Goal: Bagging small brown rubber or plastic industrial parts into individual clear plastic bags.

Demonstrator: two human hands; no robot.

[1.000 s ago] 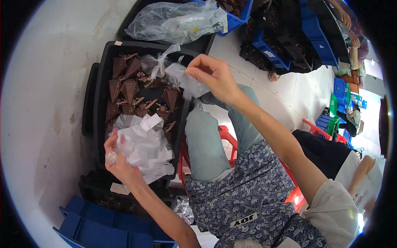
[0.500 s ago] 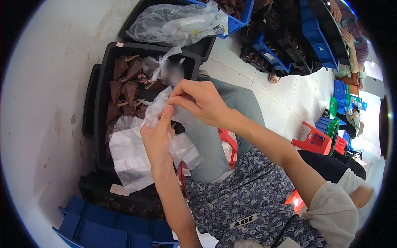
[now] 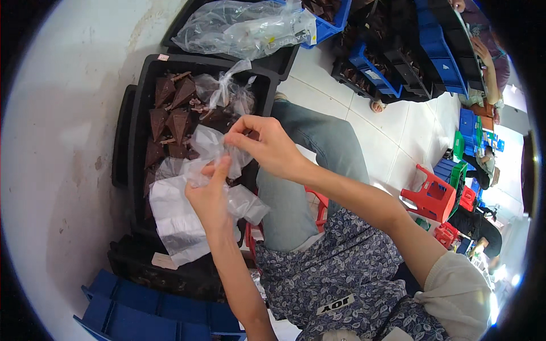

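Note:
A thin clear plastic bag (image 3: pixel 209 142) is pinched between my two hands above a black crate (image 3: pixel 135 142). My left hand (image 3: pixel 209 190) grips its lower part between thumb and fingers. Closed on the bag's edge from the right is my right hand (image 3: pixel 264 142), fingertips together. Under them, dark brown pyramid-shaped pieces (image 3: pixel 179 124) with small loose scraps lie in the crate. A knotted clear bag (image 3: pixel 223 91) rests at its far end. White, flat, folded plastic bags (image 3: pixel 177 213) hang over the crate's near part, below my left hand.
A crumpled clear bag (image 3: pixel 239 31) lies on another black crate beyond. Blue crates (image 3: pixel 148 312) stand at the lower left, beside the wall (image 3: pixel 62 170). Stacked crates (image 3: pixel 392 51) and a person's arm (image 3: pixel 488 71) are at the upper right. A red stool (image 3: pixel 429 193) stands on the tiled floor.
My hands have shifted slightly left, with the left one lower. The clear bag between them now spreads wider. At the right edge, a person near me has moved out of the way.

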